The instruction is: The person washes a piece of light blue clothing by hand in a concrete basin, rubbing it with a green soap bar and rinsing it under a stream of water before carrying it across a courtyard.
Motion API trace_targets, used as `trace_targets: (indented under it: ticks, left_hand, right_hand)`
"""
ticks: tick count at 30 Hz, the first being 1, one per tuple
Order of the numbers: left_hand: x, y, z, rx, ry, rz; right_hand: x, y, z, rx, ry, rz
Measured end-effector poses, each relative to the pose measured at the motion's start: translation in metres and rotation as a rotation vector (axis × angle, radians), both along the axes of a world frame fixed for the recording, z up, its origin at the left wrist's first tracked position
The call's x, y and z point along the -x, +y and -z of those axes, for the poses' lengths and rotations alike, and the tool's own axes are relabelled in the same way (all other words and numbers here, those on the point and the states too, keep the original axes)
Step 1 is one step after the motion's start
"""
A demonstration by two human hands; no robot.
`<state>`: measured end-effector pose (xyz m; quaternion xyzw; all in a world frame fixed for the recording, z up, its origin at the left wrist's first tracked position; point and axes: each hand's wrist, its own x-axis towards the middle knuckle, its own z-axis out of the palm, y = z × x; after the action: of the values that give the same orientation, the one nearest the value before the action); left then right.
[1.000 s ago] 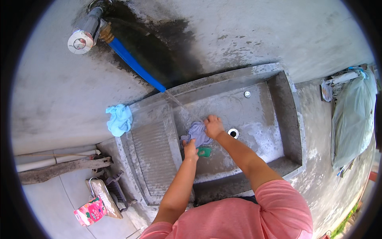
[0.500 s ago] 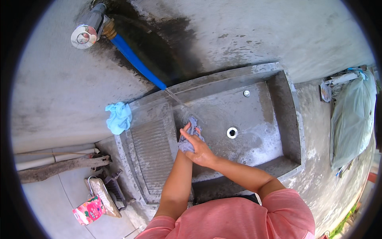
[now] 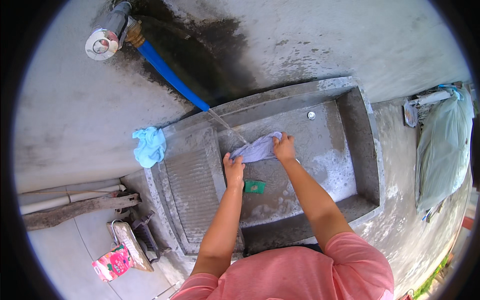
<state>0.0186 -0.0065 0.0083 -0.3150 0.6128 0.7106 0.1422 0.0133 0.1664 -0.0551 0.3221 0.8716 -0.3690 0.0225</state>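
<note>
A wet, greyish-lavender cloth (image 3: pixel 257 149) stretches between my two hands above the basin floor. My left hand (image 3: pixel 233 170) is closed on its left end, beside the ribbed washboard (image 3: pixel 187 187). Gripping the other end, my right hand (image 3: pixel 284 147) hides most of the drain. Water from the blue hose (image 3: pixel 167 74) runs onto the cloth. Below the cloth, a small green rectangular piece (image 3: pixel 255 186) lies on the floor of the concrete sink (image 3: pixel 372 142); I cannot tell what it is made of.
A light blue cloth (image 3: pixel 149 147) hangs over the sink's back left corner. The hose comes from a metal tap (image 3: pixel 102 44) on the wall. White suds (image 3: pixel 332 172) cover the basin's right side. A pink packet (image 3: pixel 114 262) is at lower left, a plastic bag (image 3: pixel 442 150) at far right.
The cloth was bunched between my hands near the washboard. My right hand has moved right, and the cloth is now drawn out under the water. The green piece has come into view.
</note>
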Motion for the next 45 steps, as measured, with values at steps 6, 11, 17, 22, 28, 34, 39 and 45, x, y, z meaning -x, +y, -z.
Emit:
trace_targets:
  ticks: [6, 11, 17, 22, 28, 34, 39, 45]
  left_hand:
    - [-0.025, 0.004, 0.041, 0.319, -0.072, 0.173]
    - [-0.021, 0.014, 0.019, -0.054, -0.327, -0.003]
    - [0.003, -0.011, 0.022, -0.969, -0.308, -0.011]
    - [-0.003, -0.024, 0.058, -1.096, -0.118, 0.127]
    - [-0.001, 0.009, 0.0, -0.939, -0.32, 0.174]
    - [0.005, 0.007, -0.026, -0.586, -0.561, -0.084]
    - [0.019, 0.002, -0.006, -0.985, -0.261, -0.052]
    - [0.017, 0.029, 0.01, -0.832, -0.207, -0.011]
  right_hand:
    - [-0.032, -0.049, 0.007, -0.237, -0.03, -0.84]
    - [-0.01, -0.019, 0.01, 0.196, 0.107, -0.393]
    - [-0.046, -0.068, -0.144, 0.799, 0.214, -0.381]
    - [-0.042, -0.09, -0.114, 0.136, 0.411, -0.586]
    - [-0.003, -0.039, -0.01, 1.519, 0.105, 0.307]
    - [0.023, -0.026, -0.05, 1.314, 0.117, -0.033]
    - [-0.001, -0.075, -0.096, 0.336, 0.661, -0.462]
    - [0.019, -0.048, -0.085, 0.327, 0.28, -0.114]
